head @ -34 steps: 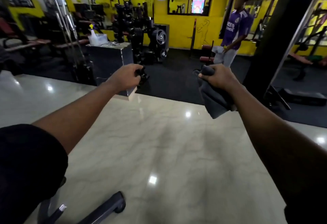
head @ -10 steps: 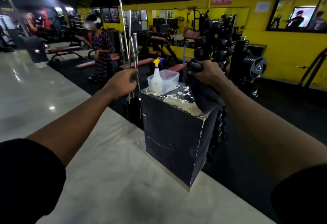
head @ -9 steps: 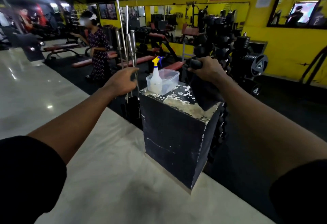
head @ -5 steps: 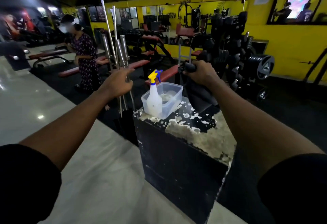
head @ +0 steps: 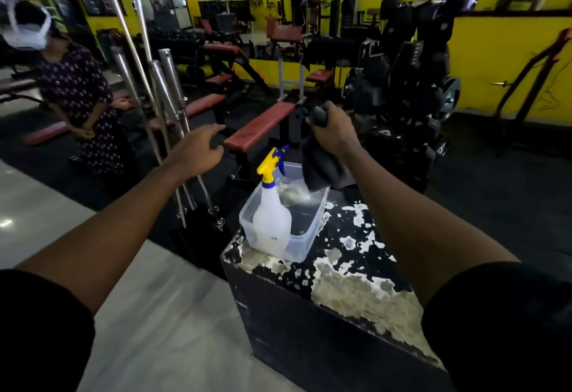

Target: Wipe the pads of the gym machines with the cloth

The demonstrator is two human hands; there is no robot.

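My right hand [head: 332,130] grips a dark grey cloth [head: 323,165] that hangs down over the far end of a clear plastic tub [head: 305,236]. A white spray bottle [head: 272,215] with a yellow and blue trigger stands in the tub's near left corner. The tub sits on a black box [head: 340,286] with peeling paint. My left hand [head: 198,151] hovers to the left of the tub with loose fingers and holds nothing. A red padded bench [head: 260,126] stands on the dark floor just beyond both hands.
Several steel barbells [head: 161,97] lean upright in a holder left of the box. A person in a dark patterned dress [head: 80,106] stands at the far left. More red benches [head: 201,105] and a black weight rack [head: 411,82] fill the back by the yellow wall.
I have walked up to the black box, which is now close below me. My right hand with the cloth has come over the tub. My left hand has opened and moved beside it.
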